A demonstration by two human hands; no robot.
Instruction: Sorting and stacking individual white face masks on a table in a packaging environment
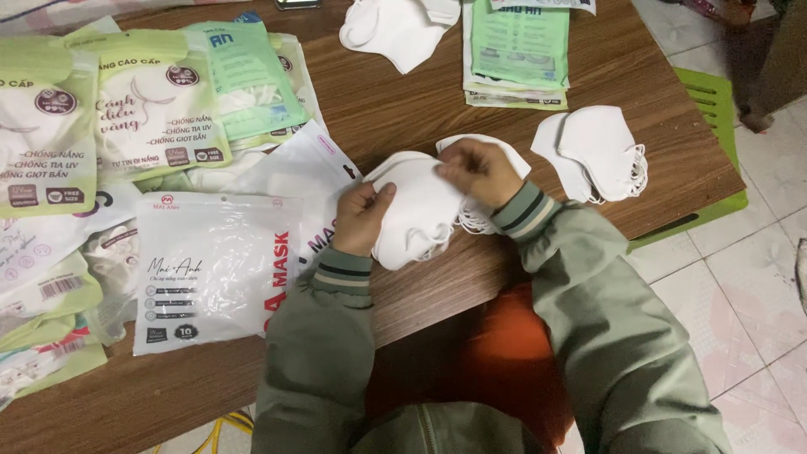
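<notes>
Grey-green jacket sleeves with striped knit cuffs sit nearest the lens, two of them, running up to both hands at the near edge of the brown wooden table point(403, 92). Left hand point(361, 220) grips the left side of a small stack of white face masks point(416, 214), fingers curled and clamped on its edge, thumb on top. Right hand point(479, 171) presses down on the upper right of the same stack, fingers closed together on the top mask; exact count in the stack cannot be told, ear loops bunch out at its right below the wrist. Stack is held just above the table, near the front edge, roughly centre. To the right, well apart from the hands, a second pile of white masks point(597, 151) lies on the table, at least two visible. Top centre, a third lot of white masks point(399, 29), partly cut off by the frame. Beside it, a stack of green flat packets point(517, 50). Left of the hands, one clear plastic pouch with white backing point(214, 269) lies flat, overlapping another white pouch point(307, 168). Far left, a heap of pale green and white packets point(151, 101), several, overlapping, count unclear. Green plastic stool point(714, 101) shows past the table's right edge on a tiled floor point(748, 294).
</notes>
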